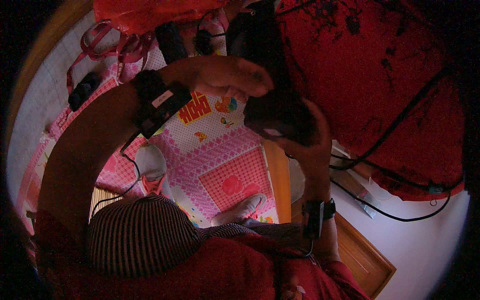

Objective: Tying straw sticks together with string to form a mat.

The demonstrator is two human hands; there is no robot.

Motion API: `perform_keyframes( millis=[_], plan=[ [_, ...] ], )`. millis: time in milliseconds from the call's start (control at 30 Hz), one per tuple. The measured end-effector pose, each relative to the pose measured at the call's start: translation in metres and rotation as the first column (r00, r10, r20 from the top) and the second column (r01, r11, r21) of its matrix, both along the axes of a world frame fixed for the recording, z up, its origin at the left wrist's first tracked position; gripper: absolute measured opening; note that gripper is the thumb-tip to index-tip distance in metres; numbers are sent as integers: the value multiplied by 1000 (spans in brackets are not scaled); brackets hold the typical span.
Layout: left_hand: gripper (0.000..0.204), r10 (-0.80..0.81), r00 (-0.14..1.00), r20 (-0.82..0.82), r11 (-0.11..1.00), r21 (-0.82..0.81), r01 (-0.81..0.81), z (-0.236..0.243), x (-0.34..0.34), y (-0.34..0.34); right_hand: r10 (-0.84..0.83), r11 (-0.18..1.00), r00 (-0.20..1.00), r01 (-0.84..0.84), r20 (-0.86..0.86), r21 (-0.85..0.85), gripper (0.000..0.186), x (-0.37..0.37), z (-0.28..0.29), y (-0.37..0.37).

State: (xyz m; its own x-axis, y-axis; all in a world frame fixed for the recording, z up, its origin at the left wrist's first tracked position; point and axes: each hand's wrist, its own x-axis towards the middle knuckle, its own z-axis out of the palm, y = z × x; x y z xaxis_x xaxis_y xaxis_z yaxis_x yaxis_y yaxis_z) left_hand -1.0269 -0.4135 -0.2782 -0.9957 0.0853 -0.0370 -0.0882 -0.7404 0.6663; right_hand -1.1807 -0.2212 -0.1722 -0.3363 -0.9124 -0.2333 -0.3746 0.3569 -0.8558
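Observation:
My right hand [319, 131] is wrapped round the lower right side of a dark rounded object [277, 117], its thumb underneath. A small pale patch shows on the object, but the dim light hides its kind. My left hand [230, 77] reaches in from the left, bent over with fingers stretched toward the object's upper edge. Whether its fingertips touch the object is hard to make out. A black strapped device [162, 107] sits on my left wrist, and another strapped device [314, 217] is on my right wrist.
Below lies a pink and white patterned cover [195, 150], with two white shoes on it, one of them a shoe [150, 162]. Pink straps [117, 47] and a dark item [85, 91] lie upper left. Red cloth [380, 100] fills the right, crossed by a black cable [407, 112]. A wooden edge [360, 255] runs lower right.

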Motion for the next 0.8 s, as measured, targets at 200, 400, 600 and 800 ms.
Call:
perform_keyframes(
  millis=[200, 400, 600, 800],
  plan=[
    [46, -6, 999, 52, 979, -205, 16, 3, 5, -1, -54, 996, 998, 51, 43, 71, 81, 0, 2, -2],
    [46, 65, 998, 19, 971, -232, -59, 8, 8, 6, 16, 1000, 999, -17, -51, -4, 87, -5, 0, -1],
    [43, 42, 999, 2, 996, -79, -41, 10, 9, 5, 17, 999, 997, -14, -71, 39, 81, -1, 7, -4],
    [46, 31, 997, 72, 999, -28, -29, 3, -1, 6, 90, 996, 993, -88, -70, 31, 79, -7, 6, -3]
  ],
)
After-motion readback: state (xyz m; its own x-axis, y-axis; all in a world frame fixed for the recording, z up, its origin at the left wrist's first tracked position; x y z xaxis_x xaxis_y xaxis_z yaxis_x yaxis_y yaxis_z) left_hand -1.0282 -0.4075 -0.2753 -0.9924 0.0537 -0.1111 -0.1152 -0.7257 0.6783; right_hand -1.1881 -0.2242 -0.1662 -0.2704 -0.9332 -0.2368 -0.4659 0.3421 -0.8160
